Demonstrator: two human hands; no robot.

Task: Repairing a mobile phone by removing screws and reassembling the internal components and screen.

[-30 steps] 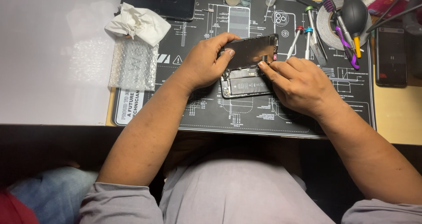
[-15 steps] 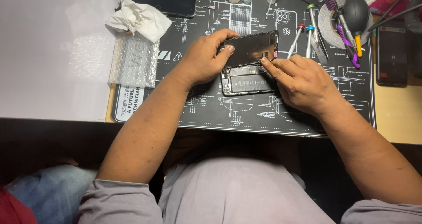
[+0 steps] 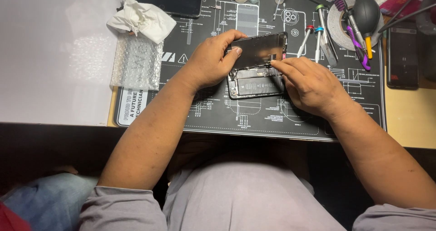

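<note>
Phone screen [image 3: 259, 49] in left hand [image 3: 210, 61]

A pale yellow wooden tabletop [image 3: 411, 122] runs under a dark repair mat with white line drawings [image 3: 272, 117]. A large white sheet [image 3: 50, 54] covers its left side, evenly lit from above. Below the table edge everything falls into shadow.

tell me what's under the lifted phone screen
Under the screen, held up by the left hand, lies the open phone body with its dark battery, on the mat. The right hand covers its right edge.
</note>
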